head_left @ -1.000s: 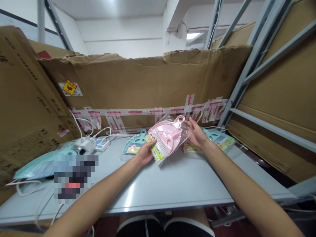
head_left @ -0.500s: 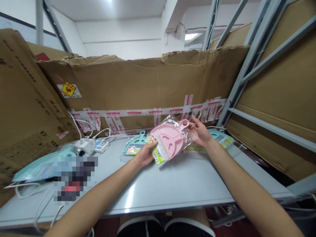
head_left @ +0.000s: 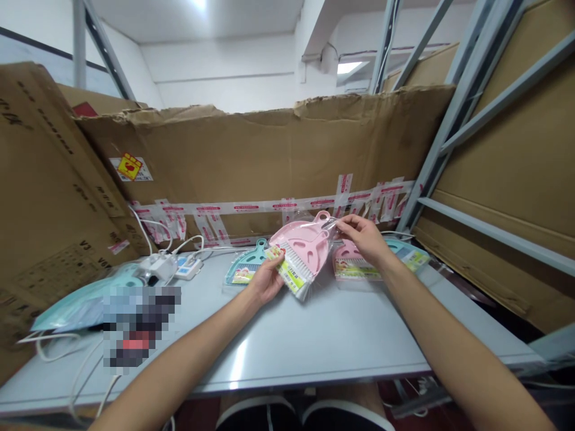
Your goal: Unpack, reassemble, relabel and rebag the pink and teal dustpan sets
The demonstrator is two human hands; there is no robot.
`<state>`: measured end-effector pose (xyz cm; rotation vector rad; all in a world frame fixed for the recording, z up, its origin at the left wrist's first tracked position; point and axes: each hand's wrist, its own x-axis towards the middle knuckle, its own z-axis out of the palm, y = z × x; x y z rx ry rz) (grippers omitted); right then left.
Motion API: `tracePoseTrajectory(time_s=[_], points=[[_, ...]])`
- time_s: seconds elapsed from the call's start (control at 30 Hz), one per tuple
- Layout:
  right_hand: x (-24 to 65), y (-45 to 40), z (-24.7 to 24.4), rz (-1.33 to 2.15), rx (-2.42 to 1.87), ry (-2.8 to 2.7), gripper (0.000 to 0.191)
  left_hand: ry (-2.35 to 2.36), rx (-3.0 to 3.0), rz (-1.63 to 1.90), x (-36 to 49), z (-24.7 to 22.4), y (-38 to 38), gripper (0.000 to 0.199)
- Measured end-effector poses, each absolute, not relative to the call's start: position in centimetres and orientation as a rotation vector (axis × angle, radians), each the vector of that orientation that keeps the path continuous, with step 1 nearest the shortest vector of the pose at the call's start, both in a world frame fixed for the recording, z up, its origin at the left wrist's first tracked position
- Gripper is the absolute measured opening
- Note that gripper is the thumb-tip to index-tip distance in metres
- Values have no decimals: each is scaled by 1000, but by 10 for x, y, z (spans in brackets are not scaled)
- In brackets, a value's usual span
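Observation:
A pink dustpan and brush set (head_left: 305, 245) in a clear plastic bag is held up over the table, tilted, with its handle toward the back. My left hand (head_left: 269, 279) grips its lower left side, thumb on the printed card by the white bristles. On the other side, my right hand (head_left: 362, 236) pinches the edge of the clear bag near the handle. Behind my left hand lies a teal dustpan set (head_left: 247, 263), also bagged. Under my right hand sits another pink dustpan set (head_left: 353, 263), partly hidden by the hand and forearm.
A further teal set (head_left: 406, 251) lies at the back right. On the left are more teal dustpans (head_left: 90, 296), a power strip (head_left: 187, 267) with white cables, and a blurred-out object (head_left: 141, 326). Cardboard (head_left: 251, 149) walls off the back of the table (head_left: 314, 341); metal shelving (head_left: 431, 155) stands right.
My right hand has gone from open fingers beside the handle to pinching the bag's edge. The held pink set has turned a little, its handle shifting left. The pink set behind shows more.

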<state>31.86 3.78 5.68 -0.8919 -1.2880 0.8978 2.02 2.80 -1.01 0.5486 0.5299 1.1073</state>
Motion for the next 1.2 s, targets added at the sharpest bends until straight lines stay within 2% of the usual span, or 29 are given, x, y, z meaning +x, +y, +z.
tracePoseTrajectory(time_s=[0.23,0.4,0.53,0.8,0.97,1.07,1.2], points=[[298,35,102,644,-843,-1404,45,491,466,1098,24,3,22,44],[279,32,150,435,-861,-1726,37,448,381,1172,25,5,16,36],[249,35,177,265,-783,-1795,31,419,378,1085,20,1,15,42],[242,50,193,-68,-734,-1521,26,463,479,965,0,-10,20,46],[253,31,202,-314,-643,-1190,22,605,581,1083,7,-16,15,39],[223,13,200,-319,-574,-1532,13,741,672,1151,16,-23,8,37],[139,12,174,-519,-467,-2135,30,738,757,1115,26,-30,-1,38]])
